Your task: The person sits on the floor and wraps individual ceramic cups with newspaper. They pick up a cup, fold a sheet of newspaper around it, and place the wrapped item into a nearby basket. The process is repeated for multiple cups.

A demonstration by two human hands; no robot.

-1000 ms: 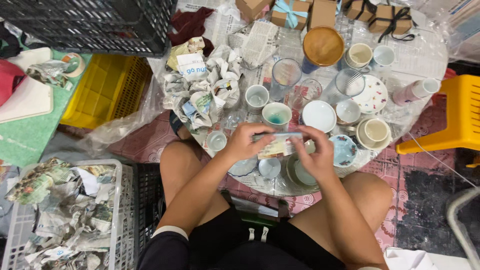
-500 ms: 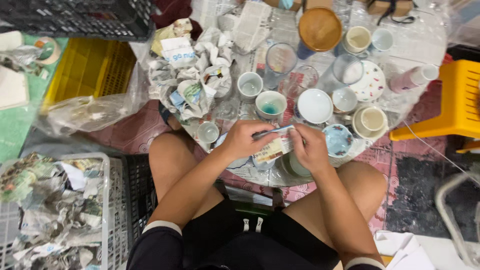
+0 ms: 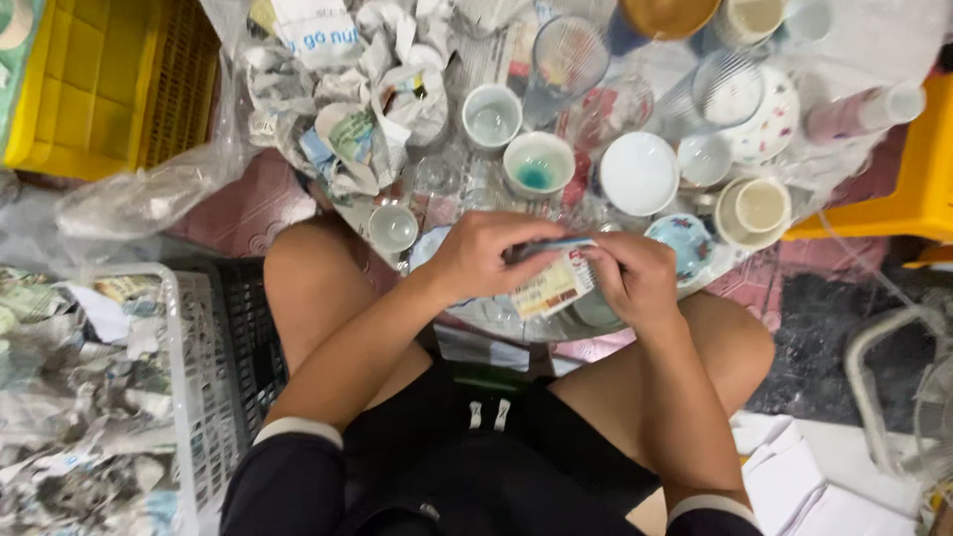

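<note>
Above glossy ceramic cups (image 3: 537,164), both hands (image 3: 556,266) pinch a seemingly flat printed paper (image 3: 554,288).

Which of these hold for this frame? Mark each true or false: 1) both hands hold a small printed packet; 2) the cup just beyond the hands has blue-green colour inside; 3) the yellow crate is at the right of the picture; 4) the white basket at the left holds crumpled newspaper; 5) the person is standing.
1) True: the left hand and the right hand both grip the small printed packet.
2) True: the white cup shows blue-green inside.
3) False: the yellow crate is at the upper left.
4) True: the white basket holds crumpled newspaper.
5) False: the person sits, bare knees apart beneath the hands.
</note>
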